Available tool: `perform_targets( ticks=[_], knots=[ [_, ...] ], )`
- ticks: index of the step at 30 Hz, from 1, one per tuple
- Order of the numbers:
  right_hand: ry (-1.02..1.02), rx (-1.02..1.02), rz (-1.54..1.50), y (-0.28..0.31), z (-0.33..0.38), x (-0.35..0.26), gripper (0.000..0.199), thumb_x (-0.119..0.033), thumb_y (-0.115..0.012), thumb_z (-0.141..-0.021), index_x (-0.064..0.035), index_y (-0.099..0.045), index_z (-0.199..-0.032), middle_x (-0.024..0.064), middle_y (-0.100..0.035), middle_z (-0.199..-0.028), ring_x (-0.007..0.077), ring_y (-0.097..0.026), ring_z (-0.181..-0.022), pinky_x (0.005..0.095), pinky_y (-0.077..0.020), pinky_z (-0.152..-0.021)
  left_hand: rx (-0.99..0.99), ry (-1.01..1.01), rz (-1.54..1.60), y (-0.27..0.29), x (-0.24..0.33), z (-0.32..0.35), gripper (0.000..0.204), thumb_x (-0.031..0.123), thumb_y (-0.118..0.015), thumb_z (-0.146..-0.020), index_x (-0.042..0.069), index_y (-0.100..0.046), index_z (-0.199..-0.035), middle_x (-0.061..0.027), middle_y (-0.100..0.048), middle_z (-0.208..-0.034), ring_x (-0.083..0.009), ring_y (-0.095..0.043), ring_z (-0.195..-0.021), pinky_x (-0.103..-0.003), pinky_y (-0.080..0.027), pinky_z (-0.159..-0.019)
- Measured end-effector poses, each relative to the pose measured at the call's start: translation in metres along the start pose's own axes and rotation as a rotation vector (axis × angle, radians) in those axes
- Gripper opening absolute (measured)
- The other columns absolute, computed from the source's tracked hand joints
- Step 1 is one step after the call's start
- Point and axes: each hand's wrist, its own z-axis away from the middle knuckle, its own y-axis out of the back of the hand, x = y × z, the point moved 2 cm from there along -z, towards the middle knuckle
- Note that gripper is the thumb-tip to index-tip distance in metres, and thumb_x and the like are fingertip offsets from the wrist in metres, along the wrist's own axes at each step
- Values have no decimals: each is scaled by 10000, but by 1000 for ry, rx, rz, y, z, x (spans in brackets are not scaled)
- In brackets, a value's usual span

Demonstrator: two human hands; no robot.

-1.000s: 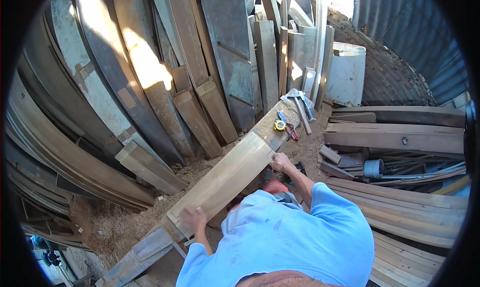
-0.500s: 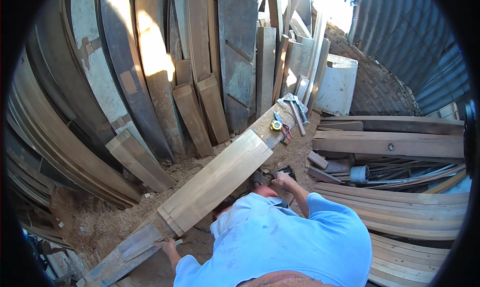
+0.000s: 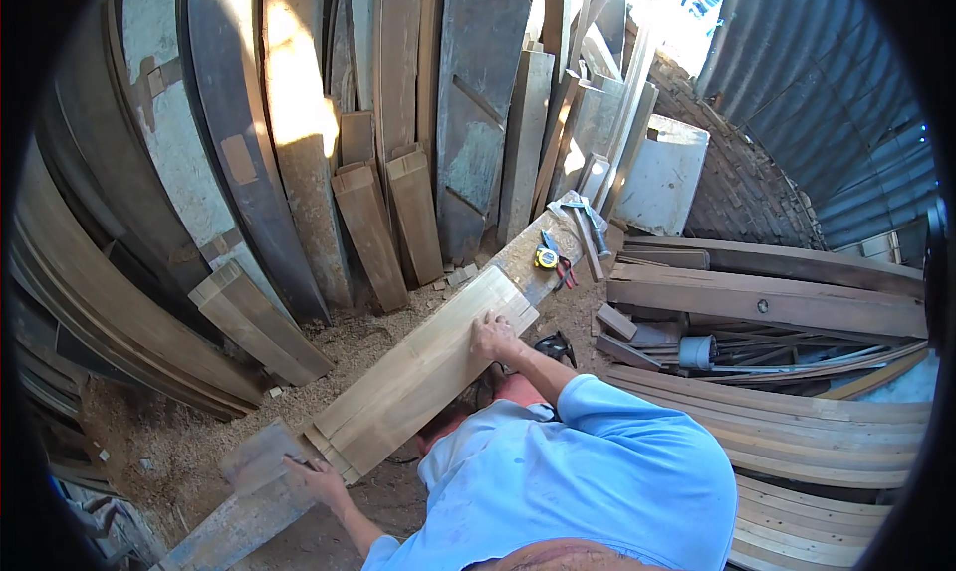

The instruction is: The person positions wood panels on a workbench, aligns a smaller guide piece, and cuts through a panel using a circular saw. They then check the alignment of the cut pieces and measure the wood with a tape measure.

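A stack of pale wooden boards (image 3: pixel 428 372) lies slantwise across a long narrow bench (image 3: pixel 234 526). My right hand (image 3: pixel 491 339) rests on the stack's upper face near its far right end, its fingers spread on the wood. At the stack's near left end, my left hand (image 3: pixel 321 481) is closed on the edge of a short, flat grey-brown piece of wood (image 3: pixel 257 455), which tilts above the bench. Beside my right forearm is a black tool (image 3: pixel 556 348), partly hidden. Past the stack's far end lie a yellow tape measure (image 3: pixel 547 257), red-handled pliers (image 3: pixel 566 271) and a hammer (image 3: pixel 597 234).
Tall planks (image 3: pixel 299 173) lean along the back and left. Short jointed blocks (image 3: pixel 261 322) stand against them above sawdust (image 3: pixel 179 461). Stacked timber (image 3: pixel 777 422) and a grey-blue cup (image 3: pixel 697 351) are at the right. Corrugated sheeting (image 3: pixel 817 103) rises behind.
My right hand has left the black tool and come onto the pale boards. My left hand has shifted left and up a little, lifting the short flat piece. The view has shifted slightly.
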Motion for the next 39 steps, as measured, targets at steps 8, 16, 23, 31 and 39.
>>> perform_targets(
  ticks=[8, 16, 23, 31, 39],
  knots=[
    [32, -22, 91, -23, -3, -10, 983, -353, -713, -824, 100, -263, -1572, 403, -189, -1626, 599, -297, -1460, 626, -290, -1191, -421, -205, 215, -42, 154, 27, 956, 159, -720, -907, 269, -132, -1653, -316, -709, -1024, -514, -690, -923, -599, -535, -806],
    [34, -27, 67, -17, 4, -11, 864, -229, -657, -873, 98, -268, -1572, 386, -172, -1641, 590, -289, -1470, 642, -289, -1188, -767, -309, 119, -65, 222, 71, 1058, 234, -756, -896, 238, -19, -1655, -349, -697, -973, -541, -682, -889, -618, -532, -778],
    [1, 46, 53, -30, -5, -12, 768, -189, -598, -906, 94, -308, -1559, 390, -201, -1630, 605, -321, -1446, 656, -335, -1155, -767, -387, 82, -84, 217, 73, 1110, 274, -761, -894, 199, 55, -1644, -348, -699, -973, -547, -676, -896, -630, -518, -805],
    [37, 160, 73, -43, -10, -5, 1022, -244, -841, -710, 132, -331, -1513, 439, -262, -1570, 618, -386, -1385, 607, -460, -1071, -712, -391, 93, -91, 219, 76, 1094, 297, -747, -899, 172, 48, -1641, -344, -700, -968, -543, -674, -890, -629, -512, -814],
    [30, 84, 65, -30, -4, -12, 782, -178, -636, -864, 114, -348, -1531, 419, -242, -1598, 620, -357, -1415, 644, -401, -1110, -693, -435, 95, -94, 214, 76, 1084, 303, -737, -899, 102, 33, -1635, -332, -700, -960, -517, -683, -867, -615, -523, -793]
  ],
)
